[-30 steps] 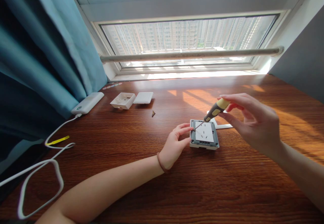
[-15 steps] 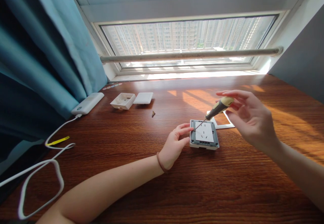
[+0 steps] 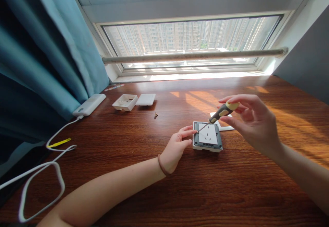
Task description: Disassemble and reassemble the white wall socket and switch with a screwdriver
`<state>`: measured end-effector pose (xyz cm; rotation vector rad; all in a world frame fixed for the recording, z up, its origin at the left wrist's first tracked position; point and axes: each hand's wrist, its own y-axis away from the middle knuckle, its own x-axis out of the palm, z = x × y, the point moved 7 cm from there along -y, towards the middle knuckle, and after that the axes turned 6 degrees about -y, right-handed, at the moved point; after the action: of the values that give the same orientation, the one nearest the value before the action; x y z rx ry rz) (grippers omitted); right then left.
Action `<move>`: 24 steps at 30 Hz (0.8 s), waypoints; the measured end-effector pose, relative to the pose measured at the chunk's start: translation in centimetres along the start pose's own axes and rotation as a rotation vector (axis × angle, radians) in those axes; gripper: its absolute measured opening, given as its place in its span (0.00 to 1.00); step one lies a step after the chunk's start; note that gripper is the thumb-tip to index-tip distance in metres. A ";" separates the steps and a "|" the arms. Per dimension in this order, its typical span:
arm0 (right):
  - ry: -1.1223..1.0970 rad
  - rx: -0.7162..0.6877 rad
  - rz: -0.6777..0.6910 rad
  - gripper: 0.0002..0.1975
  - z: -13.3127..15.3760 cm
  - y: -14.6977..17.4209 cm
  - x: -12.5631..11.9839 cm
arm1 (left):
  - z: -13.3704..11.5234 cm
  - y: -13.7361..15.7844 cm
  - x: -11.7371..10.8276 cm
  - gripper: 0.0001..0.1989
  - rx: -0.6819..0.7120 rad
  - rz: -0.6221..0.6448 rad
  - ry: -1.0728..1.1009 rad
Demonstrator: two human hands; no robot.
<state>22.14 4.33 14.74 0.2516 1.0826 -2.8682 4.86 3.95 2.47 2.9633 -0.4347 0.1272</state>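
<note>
A wall socket (image 3: 207, 134) with a white face and grey mounting frame sits on its white back box on the table. My left hand (image 3: 177, 146) steadies it from the left, index fingertip on the edge by the screw hole and thumb against the side. In my right hand (image 3: 253, 121) is a screwdriver (image 3: 221, 112) with a grey and yellow handle, pinched between thumb and fingers. Its shaft slants down to the left, and the tip meets the hole at the socket's left edge. Behind the screwdriver lies a white cover frame (image 3: 227, 128), partly hidden by my right hand.
Several small screws (image 3: 156, 115) lie left of the socket. Farther back are an open white box (image 3: 125, 102) and a white switch plate (image 3: 146, 99). At the left, a white power bank (image 3: 89, 105) has a looped cable (image 3: 60, 179), with a yellow strip (image 3: 59, 142) beside it.
My right hand has turned and closed its thumb in on the screwdriver handle, which leans slightly lower to the right. My left hand and the socket have stayed put.
</note>
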 end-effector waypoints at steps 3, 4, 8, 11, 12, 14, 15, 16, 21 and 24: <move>0.055 0.021 -0.039 0.17 0.0 0.1 -0.4 | 0.0 0.0 0.0 0.17 0.001 0.006 0.004; 0.027 0.039 -0.025 0.17 -0.1 0.1 -0.3 | 0.0 0.0 0.0 0.17 0.001 0.008 0.006; -0.166 0.106 0.070 0.19 -0.1 -0.3 0.4 | 0.1 -0.1 0.0 0.17 -0.002 0.011 0.006; -0.152 0.099 0.086 0.16 -0.3 -0.4 0.6 | 0.2 -0.1 0.0 0.16 -0.004 0.007 -0.011; -0.109 0.082 0.066 0.16 -0.4 -0.3 0.4 | 0.2 -0.1 -0.1 0.16 -0.003 0.004 -0.019; 0.026 0.046 -0.010 0.18 -0.6 -0.1 -0.2 | 0.2 -0.1 -0.1 0.16 -0.001 0.000 -0.030; 0.103 0.028 -0.053 0.19 -0.6 0.0 -0.5 | 0.2 -0.1 -0.1 0.16 0.000 0.000 -0.032; 0.166 0.014 -0.092 0.20 -0.6 0.1 -0.8 | 0.2 -0.1 -0.1 0.16 0.001 0.003 -0.033; 0.027 0.040 -0.031 0.19 -0.3 0.0 -0.3 | 0.2 -0.1 -0.1 0.16 0.005 0.014 -0.015; -0.113 0.067 0.091 0.20 0.0 -0.1 0.8 | 0.2 -0.1 -0.1 0.16 0.005 0.007 -0.020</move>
<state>21.37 4.37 14.65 0.1375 0.9318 -2.8028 4.82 4.00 2.23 2.9710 -0.4481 0.0998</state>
